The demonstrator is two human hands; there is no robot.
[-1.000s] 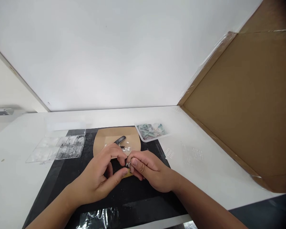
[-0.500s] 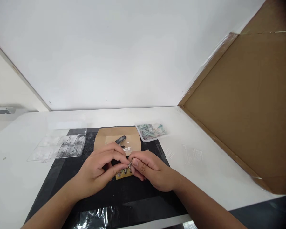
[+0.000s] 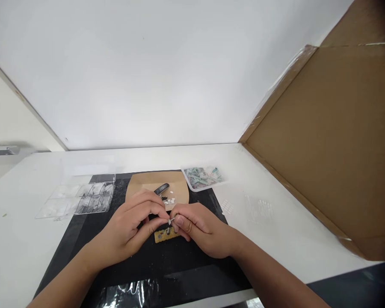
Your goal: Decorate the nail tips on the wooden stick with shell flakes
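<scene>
My right hand [image 3: 200, 229] is closed in a pinch round a thin metal pin [image 3: 172, 219]. A small whitish piece [image 3: 169, 221] sits at the pin's left end; its exact kind is too small to tell. My left hand [image 3: 136, 224] pinches at that piece with thumb and forefinger, from the left. Just below the fingertips lies a yellow holder [image 3: 160, 236] bearing small metal bits, its right part hidden by my right hand. Behind the hands a brown paper tray [image 3: 137, 182] carries several small white oval pieces [image 3: 170, 201] and a black-handled tool [image 3: 162, 188].
A clear compartment box [image 3: 94, 203] with its lid raised stands at left. Right of the paper tray, a white plastic tray [image 3: 205, 188] holds small packets. Clear sheets of small pieces [image 3: 265, 208] lie farther right. Black mat [image 3: 179, 265] covers the middle; a cardboard panel [image 3: 333, 141] leans at right.
Both hands have moved slightly left, and the fingertips are a little farther apart. The pin and the whitish piece now show more plainly between them.
</scene>
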